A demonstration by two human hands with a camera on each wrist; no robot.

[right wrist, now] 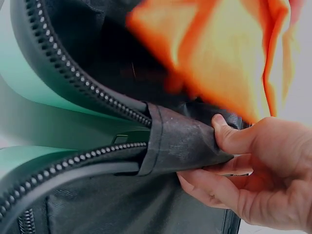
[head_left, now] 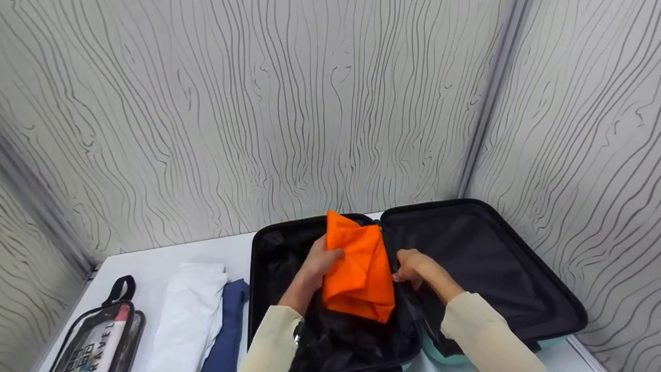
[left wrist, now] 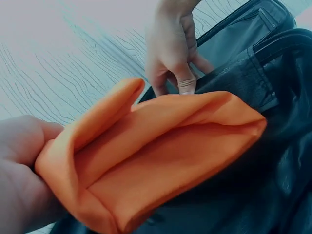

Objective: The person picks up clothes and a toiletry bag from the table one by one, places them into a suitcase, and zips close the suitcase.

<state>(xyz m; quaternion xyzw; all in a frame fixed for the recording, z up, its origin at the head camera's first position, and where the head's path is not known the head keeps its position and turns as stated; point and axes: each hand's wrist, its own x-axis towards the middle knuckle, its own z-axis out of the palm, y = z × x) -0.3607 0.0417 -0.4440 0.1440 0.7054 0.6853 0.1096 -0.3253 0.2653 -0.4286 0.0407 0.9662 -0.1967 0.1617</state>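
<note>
Over the left half of an open suitcase [head_left: 289, 227], my left hand [head_left: 316, 266] grips a folded orange cloth [head_left: 359, 263] by its left edge, thumb on top. In the left wrist view the orange cloth [left wrist: 161, 151] shows its loose folds, fanned out beyond the hand. My right hand [head_left: 413, 266] is at the suitcase's middle hinge. The right wrist view shows that hand [right wrist: 263, 170] pinching the black fabric hinge strip [right wrist: 183, 141] between thumb and fingers. Zipper teeth [right wrist: 83, 83] run along both shell edges beside the strip. The suitcase is black inside with a mint-green outer shell.
Left of the suitcase lie a folded white garment [head_left: 186, 315] and a dark blue garment [head_left: 227, 320] partly under it. Farther left is a clear travel pouch [head_left: 95, 341] with a black strap. Patterned wall panels [head_left: 310, 113] stand behind and beside the white table [head_left: 150, 258].
</note>
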